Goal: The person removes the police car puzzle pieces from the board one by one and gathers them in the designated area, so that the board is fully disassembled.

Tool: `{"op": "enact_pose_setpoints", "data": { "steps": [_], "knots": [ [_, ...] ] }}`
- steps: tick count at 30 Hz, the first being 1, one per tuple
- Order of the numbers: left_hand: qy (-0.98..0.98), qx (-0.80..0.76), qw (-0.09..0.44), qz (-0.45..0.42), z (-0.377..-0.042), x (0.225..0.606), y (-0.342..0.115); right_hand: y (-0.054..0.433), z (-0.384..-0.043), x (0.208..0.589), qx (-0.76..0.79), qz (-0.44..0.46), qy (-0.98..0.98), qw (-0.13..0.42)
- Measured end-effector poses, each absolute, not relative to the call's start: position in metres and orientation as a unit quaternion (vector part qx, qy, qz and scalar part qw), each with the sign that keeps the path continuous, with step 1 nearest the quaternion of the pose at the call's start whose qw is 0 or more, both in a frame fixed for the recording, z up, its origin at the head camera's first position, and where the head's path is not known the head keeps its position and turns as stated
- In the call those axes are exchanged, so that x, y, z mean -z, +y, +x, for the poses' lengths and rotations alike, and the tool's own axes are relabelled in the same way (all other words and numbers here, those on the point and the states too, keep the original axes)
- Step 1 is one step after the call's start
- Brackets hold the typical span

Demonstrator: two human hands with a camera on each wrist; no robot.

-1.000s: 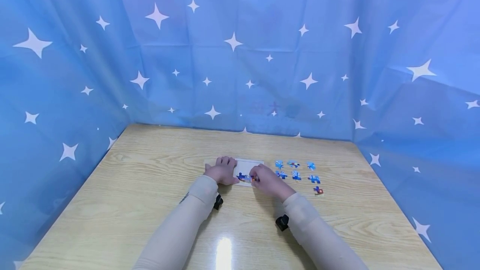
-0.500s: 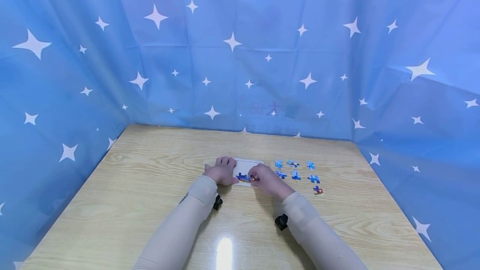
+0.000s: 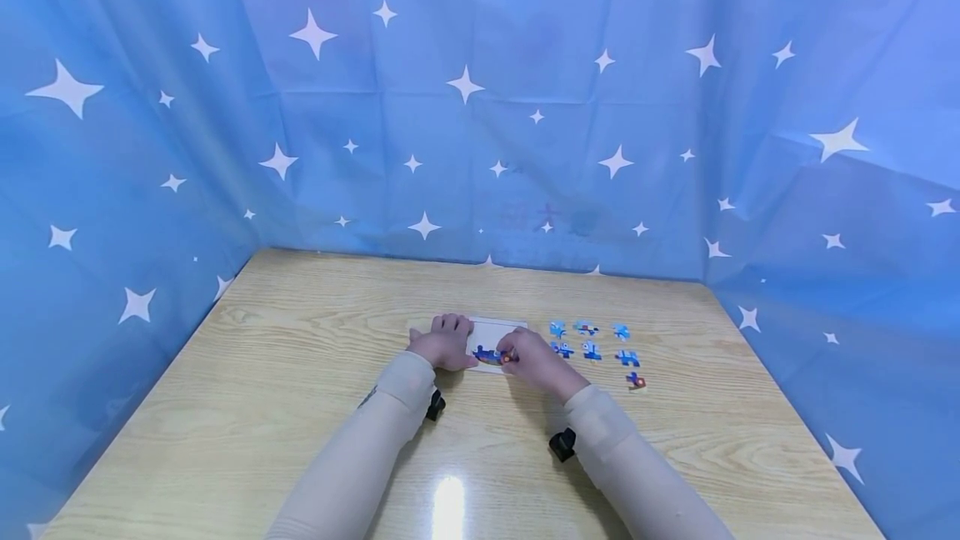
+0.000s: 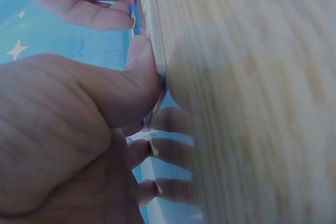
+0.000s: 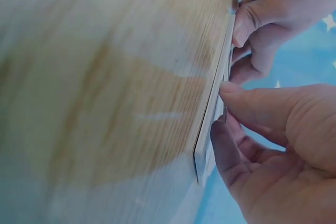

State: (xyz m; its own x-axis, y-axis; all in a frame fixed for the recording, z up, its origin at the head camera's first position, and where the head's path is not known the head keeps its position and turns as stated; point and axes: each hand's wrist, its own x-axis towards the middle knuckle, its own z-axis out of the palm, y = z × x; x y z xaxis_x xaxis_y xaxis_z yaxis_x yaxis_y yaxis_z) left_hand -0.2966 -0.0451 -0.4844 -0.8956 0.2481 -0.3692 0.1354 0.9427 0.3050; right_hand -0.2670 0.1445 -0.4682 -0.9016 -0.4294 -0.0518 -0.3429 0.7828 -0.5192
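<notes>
A white puzzle tray [image 3: 498,325] lies on the table in the head view, with blue puzzle pieces [image 3: 486,354] along its near side. My left hand [image 3: 445,342] grips the tray's left end. Its thumb [image 4: 139,59] presses at the near rim in the left wrist view, the other fingers reaching farther along the tray. My right hand [image 3: 531,359] is over the tray's right part, thumb and fingers pinching a small puzzle piece [image 5: 225,114] seen edge-on in the right wrist view. In the head view, the fingers mostly cover that piece.
Several loose puzzle pieces [image 3: 591,350] lie spread out to the right of the tray, one piece [image 3: 636,381] nearer me. The wooden table [image 3: 300,357] ends at a blue star-patterned curtain [image 3: 480,148] behind and at both sides.
My right hand has shifted very slightly over the tray, its fingers still at the piece beside the placed ones. The left hand and the loose pieces stay where they were.
</notes>
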Motion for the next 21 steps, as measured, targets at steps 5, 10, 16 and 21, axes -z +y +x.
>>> {"op": "enact_pose_setpoints", "data": {
  "steps": [5,10,16,21],
  "knots": [
    [0.964,-0.136,0.206,0.102,-0.2976,0.4853,-0.0455,0.1448,-0.2673,0.4681,0.264,-0.199,0.94,0.087],
    [0.963,-0.138,0.209,0.102,-0.2963,0.4821,-0.0456,0.144,-0.2656,0.4662,0.269,-0.189,0.94,0.088],
    [0.962,-0.143,0.209,0.103,-0.2934,0.4779,-0.0462,0.1469,-0.2644,0.4673,0.27,-0.187,0.94,0.088],
    [0.962,-0.147,0.207,0.102,-0.2951,0.48,-0.048,0.1532,-0.2629,0.468,0.282,-0.187,0.937,0.09]
  ]
}}
